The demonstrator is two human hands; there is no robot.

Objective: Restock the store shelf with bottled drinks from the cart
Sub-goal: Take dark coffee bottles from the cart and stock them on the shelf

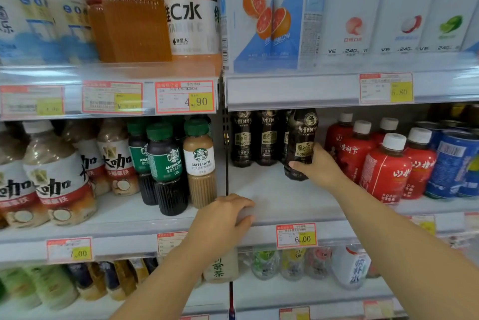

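A dark brown coffee bottle [302, 138] with a gold label stands upright on the white middle shelf [280, 197], and my right hand [320, 166] grips its lower half from the right. Behind it to the left stand matching dark coffee bottles [255, 138] at the back of the shelf. My left hand [223, 221] rests palm down on the front edge of the same shelf, fingers spread over the lip, holding nothing. The cart is not in view.
Red bottles with white caps [386, 166] and blue cans [453, 166] stand right of the held bottle. Green-capped coffee bottles [166, 164] and milk-coffee bottles [51, 174] fill the left bay. A metal upright [225, 138] divides the bays. Shelves above and below are stocked.
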